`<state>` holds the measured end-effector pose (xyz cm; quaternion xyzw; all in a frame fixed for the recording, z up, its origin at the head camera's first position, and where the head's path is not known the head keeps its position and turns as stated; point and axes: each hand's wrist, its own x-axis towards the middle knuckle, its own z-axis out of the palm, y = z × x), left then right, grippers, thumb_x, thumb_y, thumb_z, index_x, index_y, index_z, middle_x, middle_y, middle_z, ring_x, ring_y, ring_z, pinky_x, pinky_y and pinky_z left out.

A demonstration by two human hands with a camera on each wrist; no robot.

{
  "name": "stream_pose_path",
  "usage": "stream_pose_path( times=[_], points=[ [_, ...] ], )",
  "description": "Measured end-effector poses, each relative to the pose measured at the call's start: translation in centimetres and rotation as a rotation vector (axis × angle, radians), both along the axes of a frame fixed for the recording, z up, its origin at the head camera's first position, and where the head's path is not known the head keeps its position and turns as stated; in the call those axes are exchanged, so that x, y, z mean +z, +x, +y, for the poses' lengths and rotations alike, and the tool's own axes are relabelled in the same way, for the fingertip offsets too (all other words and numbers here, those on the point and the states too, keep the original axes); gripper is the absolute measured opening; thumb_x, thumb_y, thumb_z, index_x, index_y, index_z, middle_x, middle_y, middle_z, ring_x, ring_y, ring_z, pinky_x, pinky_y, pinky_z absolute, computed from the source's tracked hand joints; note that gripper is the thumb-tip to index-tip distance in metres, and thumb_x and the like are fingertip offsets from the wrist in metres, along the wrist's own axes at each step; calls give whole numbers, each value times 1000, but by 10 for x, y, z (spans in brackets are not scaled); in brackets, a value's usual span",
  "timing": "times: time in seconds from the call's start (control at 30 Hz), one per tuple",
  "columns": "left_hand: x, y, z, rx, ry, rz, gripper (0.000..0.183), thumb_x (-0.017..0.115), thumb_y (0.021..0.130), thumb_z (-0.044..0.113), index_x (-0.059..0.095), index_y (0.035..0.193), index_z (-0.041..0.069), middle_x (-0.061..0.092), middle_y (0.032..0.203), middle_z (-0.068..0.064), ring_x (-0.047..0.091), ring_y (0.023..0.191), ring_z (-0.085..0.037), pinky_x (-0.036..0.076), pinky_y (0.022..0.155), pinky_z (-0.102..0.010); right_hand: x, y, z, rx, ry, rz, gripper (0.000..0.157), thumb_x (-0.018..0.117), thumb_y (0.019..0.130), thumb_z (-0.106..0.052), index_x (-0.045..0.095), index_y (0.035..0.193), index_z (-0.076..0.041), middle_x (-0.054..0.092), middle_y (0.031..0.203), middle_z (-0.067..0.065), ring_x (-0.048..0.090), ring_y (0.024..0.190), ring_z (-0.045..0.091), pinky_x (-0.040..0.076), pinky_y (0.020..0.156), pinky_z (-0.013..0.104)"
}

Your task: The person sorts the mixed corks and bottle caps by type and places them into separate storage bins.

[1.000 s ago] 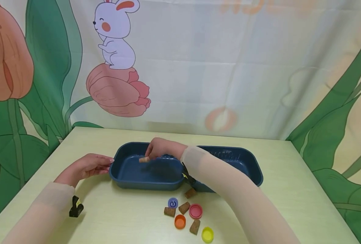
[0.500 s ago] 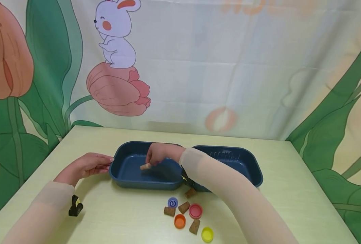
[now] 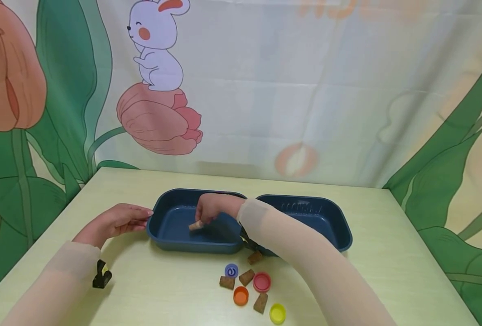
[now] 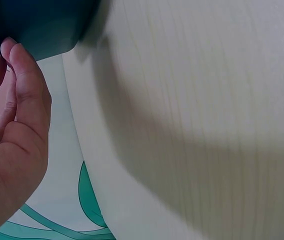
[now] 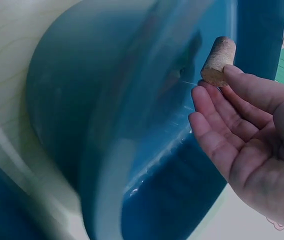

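Observation:
My right hand (image 3: 209, 207) is low inside the left blue tray (image 3: 200, 248), holding a tapered cork (image 3: 195, 225). In the right wrist view the cork (image 5: 219, 61) sits between the thumb and fingertips, its wider part pointing away from the palm. At the tray's left end, my left hand (image 3: 122, 220) pinches the rim. The left wrist view shows its thumb and fingertips (image 4: 17, 50) right at the edge of the tray (image 4: 52, 30).
A second blue tray (image 3: 339, 222) stands right of the first, partly hidden by the right sleeve. In front lie several brown corks (image 3: 227, 282) and small round caps: purple (image 3: 231, 270), pink (image 3: 262, 282), orange (image 3: 241, 295) and yellow (image 3: 277, 314). A printed curtain (image 3: 245, 90) hangs behind the table.
My right hand has lowered with the cork, bringing it down closer to the left tray's floor. My left hand has stayed at the tray's rim.

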<state>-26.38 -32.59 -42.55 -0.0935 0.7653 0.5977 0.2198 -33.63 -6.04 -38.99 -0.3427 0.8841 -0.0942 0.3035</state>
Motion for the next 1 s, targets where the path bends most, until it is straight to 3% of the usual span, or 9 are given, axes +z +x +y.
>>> stream_pose_path(
  times=[0.1, 0.2, 0.27, 0.43, 0.57, 0.73, 0.83, 0.9, 1.0],
  points=[
    [0, 1, 1, 1, 1, -2, 43, 57, 106, 19, 56, 136, -12, 73, 80, 7, 69, 73, -5, 62, 73, -19, -5, -3, -3, -16, 25, -18, 24, 67, 99, -10, 74, 121, -6, 75, 119, 14, 70, 108, 23, 59, 94, 33],
    [0, 1, 1, 0, 3, -1, 41, 57, 106, 19, 58, 134, -11, 73, 80, 7, 69, 72, -5, 62, 73, -19, -16, -4, -9, -30, 94, 53, 24, 69, 97, -14, 75, 120, -9, 76, 114, 9, 70, 104, 20, 59, 93, 34],
    [-1, 0, 0, 0, 9, 1, 38, 57, 105, 18, 60, 132, -9, 73, 80, 7, 69, 72, -5, 62, 73, -19, -43, -28, -13, 3, 92, 64, 18, 71, 95, -16, 78, 112, -16, 77, 100, 2, 70, 91, 13, 59, 81, 28],
    [-2, -1, -1, -4, 37, 3, 34, 57, 105, 17, 63, 129, -7, 74, 80, 8, 69, 73, -4, 62, 73, -19, -74, -64, -17, 57, 78, -5, 12, 75, 92, -18, 79, 102, -21, 76, 95, -1, 67, 84, 11, 58, 75, 25],
    [-3, -2, -1, -9, 43, 6, 37, 57, 105, 17, 59, 131, -10, 74, 80, 7, 70, 73, -4, 63, 74, -20, -82, -67, -19, 42, 106, 16, 15, 72, 95, -18, 78, 109, -20, 77, 102, -1, 69, 90, 13, 59, 80, 28],
    [-2, -2, -1, -18, 45, 11, 35, 57, 105, 16, 60, 130, -9, 74, 80, 8, 70, 73, -4, 63, 75, -19, -147, -114, -30, 46, 104, 67, 12, 75, 93, -21, 78, 98, -31, 75, 92, -11, 68, 81, 6, 57, 70, 24],
    [-2, -1, -1, -19, 51, 14, 31, 57, 105, 15, 64, 125, -6, 74, 80, 8, 70, 73, -4, 63, 74, -19, -170, -130, -35, 45, 110, 86, 12, 76, 92, -21, 77, 94, -33, 74, 90, -11, 69, 79, 7, 58, 68, 25],
    [-2, -1, -2, -16, 55, 14, 29, 58, 105, 15, 66, 123, -5, 74, 80, 7, 70, 73, -4, 63, 74, -19, -154, -119, -33, 45, 116, 70, 12, 76, 92, -20, 77, 91, -32, 74, 89, -11, 68, 80, 6, 58, 69, 24],
    [-2, -1, -2, -13, 56, 14, 29, 58, 104, 15, 66, 124, -5, 74, 80, 7, 70, 72, -4, 63, 74, -20, -83, -62, -21, 44, 147, 72, 11, 72, 95, -17, 79, 103, -19, 78, 104, 0, 68, 87, 10, 59, 79, 26]
  ],
)
